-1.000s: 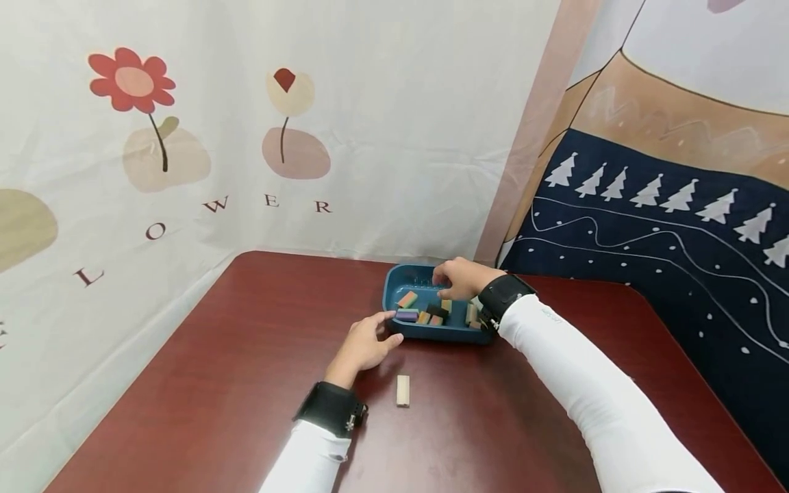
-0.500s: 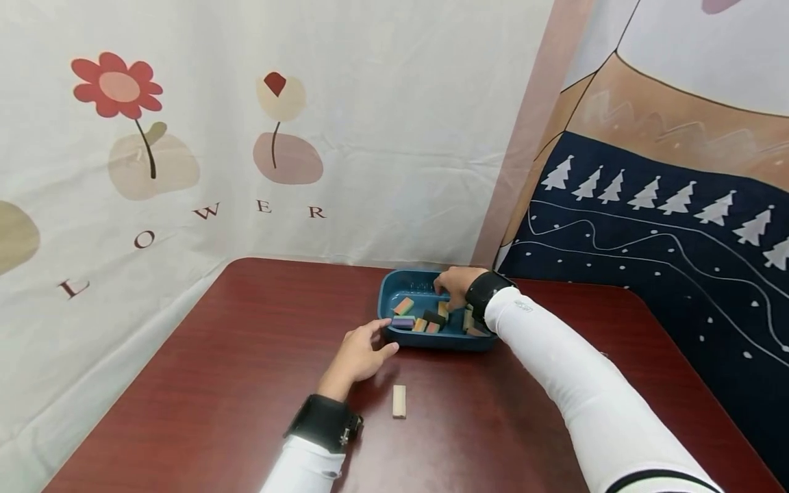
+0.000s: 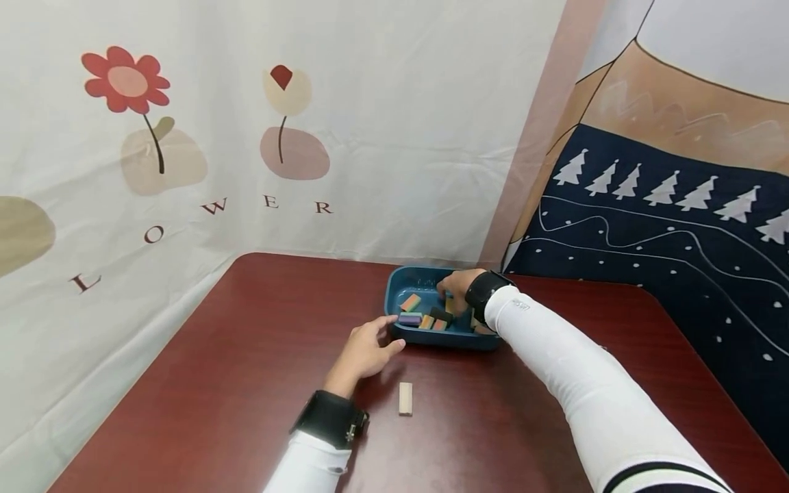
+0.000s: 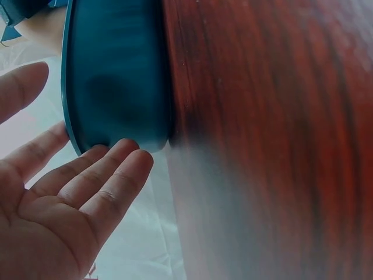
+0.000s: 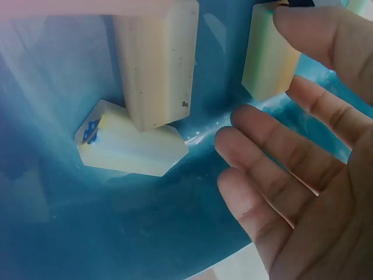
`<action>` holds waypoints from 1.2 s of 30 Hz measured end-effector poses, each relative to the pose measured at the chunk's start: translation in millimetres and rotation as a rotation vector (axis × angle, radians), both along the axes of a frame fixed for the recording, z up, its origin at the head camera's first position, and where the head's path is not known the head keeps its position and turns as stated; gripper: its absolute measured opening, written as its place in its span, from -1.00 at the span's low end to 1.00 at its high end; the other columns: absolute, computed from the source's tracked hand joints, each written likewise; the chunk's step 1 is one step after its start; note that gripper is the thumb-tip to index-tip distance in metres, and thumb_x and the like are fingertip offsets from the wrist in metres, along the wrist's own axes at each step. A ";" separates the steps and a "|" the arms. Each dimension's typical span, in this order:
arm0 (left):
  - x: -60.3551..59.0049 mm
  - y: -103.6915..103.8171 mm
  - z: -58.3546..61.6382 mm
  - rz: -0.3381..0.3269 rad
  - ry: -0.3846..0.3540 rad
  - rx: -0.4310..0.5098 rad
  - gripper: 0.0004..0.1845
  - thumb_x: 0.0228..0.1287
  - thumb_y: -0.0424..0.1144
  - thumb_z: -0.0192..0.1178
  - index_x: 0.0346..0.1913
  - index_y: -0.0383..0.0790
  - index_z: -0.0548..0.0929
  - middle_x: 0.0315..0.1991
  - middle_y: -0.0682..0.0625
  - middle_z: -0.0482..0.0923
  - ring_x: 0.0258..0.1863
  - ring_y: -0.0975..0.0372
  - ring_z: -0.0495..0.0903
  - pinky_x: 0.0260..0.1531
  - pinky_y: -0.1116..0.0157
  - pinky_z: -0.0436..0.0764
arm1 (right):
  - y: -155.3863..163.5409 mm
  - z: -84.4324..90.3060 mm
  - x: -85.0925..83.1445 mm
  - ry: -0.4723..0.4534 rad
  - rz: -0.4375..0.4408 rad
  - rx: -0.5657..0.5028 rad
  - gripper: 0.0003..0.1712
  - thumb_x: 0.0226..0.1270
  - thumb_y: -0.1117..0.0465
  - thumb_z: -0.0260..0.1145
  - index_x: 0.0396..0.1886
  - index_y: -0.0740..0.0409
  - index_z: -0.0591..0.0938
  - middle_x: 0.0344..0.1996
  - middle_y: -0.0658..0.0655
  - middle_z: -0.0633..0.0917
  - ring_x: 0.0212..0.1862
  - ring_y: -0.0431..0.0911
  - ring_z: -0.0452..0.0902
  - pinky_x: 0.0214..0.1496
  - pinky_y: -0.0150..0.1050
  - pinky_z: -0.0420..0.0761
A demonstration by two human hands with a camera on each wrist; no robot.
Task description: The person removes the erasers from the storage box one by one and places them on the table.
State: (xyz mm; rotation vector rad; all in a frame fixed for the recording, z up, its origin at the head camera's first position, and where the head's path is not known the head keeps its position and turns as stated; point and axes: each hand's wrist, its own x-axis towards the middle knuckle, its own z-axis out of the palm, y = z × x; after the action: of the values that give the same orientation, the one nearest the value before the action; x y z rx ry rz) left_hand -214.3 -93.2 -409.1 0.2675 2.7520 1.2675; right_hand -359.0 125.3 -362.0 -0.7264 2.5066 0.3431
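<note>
Teal tray, coloured blocks, dark red tabletop.
Teal plastic tray point(image 3: 394, 301) near the far edge holds orange, purple, green and black blocks point(image 3: 409, 302); plain pale wooden block point(image 3: 405, 398) on glossy dark red wood-grain tabletop point(image 3: 246, 356).

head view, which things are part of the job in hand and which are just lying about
In hand:
- tray, left hand touching its corner
- blocks in the tray, right hand reaching among them

Lying about:
- lone block on the table
- flower cloth and tree cloth behind
</note>
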 end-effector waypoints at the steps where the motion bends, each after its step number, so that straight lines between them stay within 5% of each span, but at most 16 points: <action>1: -0.2 0.0 0.6 -0.003 0.001 -0.002 -0.43 0.33 -0.09 0.24 0.37 -0.09 0.43 0.20 -0.22 0.50 0.19 0.01 0.49 0.16 -0.06 0.42 | -0.1 -0.4 -0.3 0.003 0.008 0.004 -0.48 0.18 0.16 0.43 0.14 -0.06 0.51 -0.17 0.08 0.56 -0.26 -0.07 0.42 -0.31 -0.23 0.45; 8: 1.1 -0.5 3.1 -0.014 -0.017 -0.003 -0.42 0.34 -0.08 0.24 0.38 -0.09 0.42 0.18 -0.24 0.51 0.20 0.00 0.48 0.15 -0.07 0.42 | -1.4 -8.5 -5.6 0.029 0.103 0.051 -0.48 0.09 0.10 0.50 0.07 -0.04 0.56 -0.20 0.08 0.58 -0.27 -0.09 0.43 -0.26 -0.22 0.53; 36: 2.1 1.2 4.3 0.004 -0.017 -0.025 -0.42 0.33 -0.08 0.24 0.39 -0.07 0.42 0.18 -0.21 0.52 0.21 0.00 0.46 0.15 -0.07 0.42 | 2.2 8.6 -1.0 0.096 0.133 -0.008 -0.51 0.07 0.14 0.48 0.05 0.00 0.60 -0.18 0.07 0.60 -0.23 -0.07 0.47 -0.20 -0.18 0.56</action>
State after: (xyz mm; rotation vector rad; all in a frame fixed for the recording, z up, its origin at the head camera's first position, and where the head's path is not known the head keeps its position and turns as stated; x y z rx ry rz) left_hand -212.2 -92.0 -404.8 0.2482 2.7537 1.2295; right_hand -360.0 127.5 -353.3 -0.9016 2.5569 0.4246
